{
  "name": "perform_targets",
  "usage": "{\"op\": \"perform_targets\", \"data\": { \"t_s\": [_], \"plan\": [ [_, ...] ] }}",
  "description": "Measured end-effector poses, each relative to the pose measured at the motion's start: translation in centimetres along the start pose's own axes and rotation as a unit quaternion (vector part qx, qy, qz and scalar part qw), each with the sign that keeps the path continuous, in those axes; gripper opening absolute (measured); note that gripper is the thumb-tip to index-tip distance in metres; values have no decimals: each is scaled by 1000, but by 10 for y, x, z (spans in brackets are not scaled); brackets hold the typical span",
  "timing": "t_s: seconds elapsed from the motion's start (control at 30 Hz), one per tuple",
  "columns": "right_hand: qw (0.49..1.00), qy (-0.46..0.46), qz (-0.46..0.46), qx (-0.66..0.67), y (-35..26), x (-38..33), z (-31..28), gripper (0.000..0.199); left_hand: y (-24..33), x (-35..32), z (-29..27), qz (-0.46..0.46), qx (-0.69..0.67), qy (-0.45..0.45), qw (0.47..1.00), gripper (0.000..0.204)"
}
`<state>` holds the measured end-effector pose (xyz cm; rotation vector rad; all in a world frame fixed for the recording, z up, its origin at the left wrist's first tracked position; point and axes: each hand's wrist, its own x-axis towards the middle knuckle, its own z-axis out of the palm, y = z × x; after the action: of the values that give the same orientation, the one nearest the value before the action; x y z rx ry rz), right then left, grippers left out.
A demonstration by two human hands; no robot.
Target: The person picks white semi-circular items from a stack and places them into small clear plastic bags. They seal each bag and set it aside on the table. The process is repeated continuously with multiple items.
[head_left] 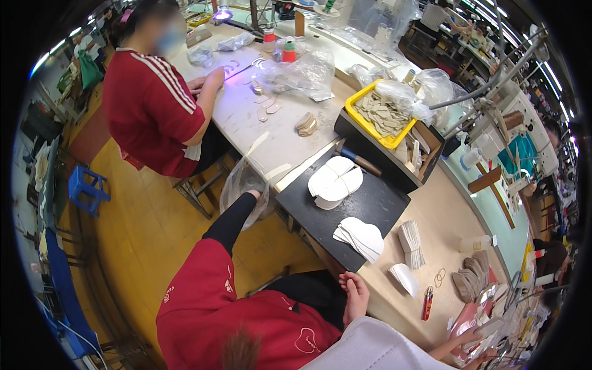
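Note:
My left hand [253, 195] reaches past the table edge into a clear plastic bag [231, 196] hanging there; the bag's folds hide its fingers. My right hand [354, 297] is at the near table edge, its fingers loosely bent with nothing visible between them. Between my hands lies a black board [302, 207] on the table. On it sit a bound stack of white rounded pieces [336, 176] and a fanned stack of white pieces [361, 239]. A hammer [361, 161] with a wooden handle rests at the board's far side.
A yellow tray [390, 141] of beige pieces sits on a dark box [425, 176]. Right of the board are more white stacks [411, 243], a red cutter [427, 303] and rubber bands [439, 277]. A co-worker in red [151, 105] sits at far left, near a blue stool [86, 188].

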<state>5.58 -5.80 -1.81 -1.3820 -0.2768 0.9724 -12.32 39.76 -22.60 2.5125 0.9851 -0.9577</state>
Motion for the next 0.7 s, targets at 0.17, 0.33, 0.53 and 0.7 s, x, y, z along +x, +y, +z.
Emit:
{"op": "perform_targets", "data": {
  "t_s": [0.17, 0.33, 0.53, 0.7],
  "plan": [
    [1000, 7, 5, -25, -6, -1, 0, 22, -14, -14, 2, 108, 56, -47, 991, 22],
    [993, -73, -25, -94, -55, 0, 18, 26, -1, -65, -13, 86, -165, 207, 961, 21],
    [827, -259, -486, 117, -194, -16, 39, 48, 39, -175, -54, 111, -420, 246, 867, 35],
    [685, -223, -674, 162, -269, -70, 71, 40, 78, -222, -75, 112, -478, 242, 837, 36]
  ]
}}
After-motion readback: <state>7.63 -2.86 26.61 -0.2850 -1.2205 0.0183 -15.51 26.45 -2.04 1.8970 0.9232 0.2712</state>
